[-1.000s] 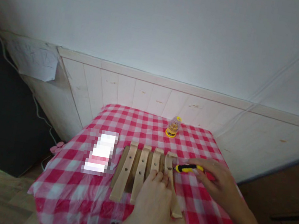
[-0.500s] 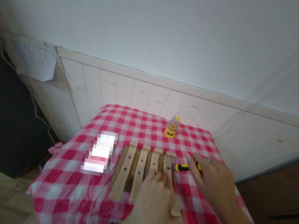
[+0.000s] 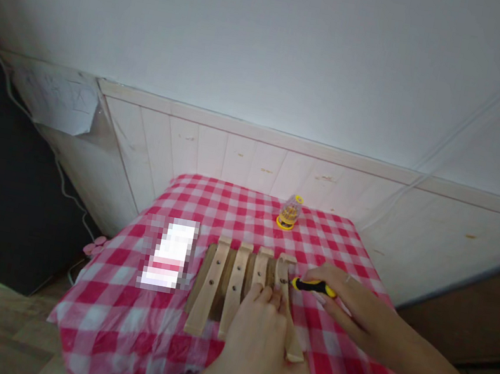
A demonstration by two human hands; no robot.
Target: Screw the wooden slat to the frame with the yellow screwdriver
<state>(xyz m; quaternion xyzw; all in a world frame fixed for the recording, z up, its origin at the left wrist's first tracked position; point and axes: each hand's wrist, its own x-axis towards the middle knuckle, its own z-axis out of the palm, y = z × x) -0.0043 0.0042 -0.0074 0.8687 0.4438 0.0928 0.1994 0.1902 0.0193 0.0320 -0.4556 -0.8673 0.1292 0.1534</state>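
A wooden slatted rack (image 3: 223, 285) of several pale slats lies on the red-and-white checked tablecloth (image 3: 121, 312). My left hand (image 3: 257, 349) rests flat on its near right part, fingers stretched over the slats, pressing it down. My right hand (image 3: 350, 304) is closed around a yellow-and-black screwdriver (image 3: 312, 286) lying almost level. Its tip points left at the side of the rightmost slat (image 3: 285, 277).
A small yellow-based clear holder of bits (image 3: 289, 211) stands near the table's far edge. A blurred white-and-red flat item (image 3: 169, 253) lies left of the rack. White panelled wall runs behind the table; floor drops away on the left.
My right hand turned on the screwdriver, lifting its fingers half a second ago and now gripping lower again. The left hand and the rack stayed put.
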